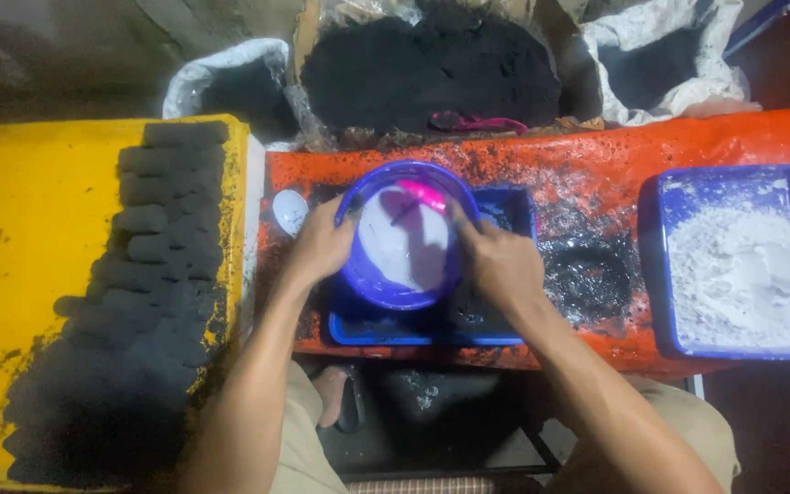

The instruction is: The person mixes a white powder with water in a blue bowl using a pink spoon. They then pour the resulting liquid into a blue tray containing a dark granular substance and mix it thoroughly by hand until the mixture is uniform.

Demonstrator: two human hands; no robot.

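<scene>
A round purple bowl holding white paste sits over a blue tray on the orange-covered table. My left hand grips the bowl's left rim. My right hand rests against the right rim, fingers curled at its edge; whether it holds anything is unclear. A pink utensil lies in the bowl near its far rim.
A blue tray of white powder stands at the right. A yellow board at the left carries rows of dark moulded lumps. Sacks of black powder sit behind the table. A small white lid lies left of the bowl.
</scene>
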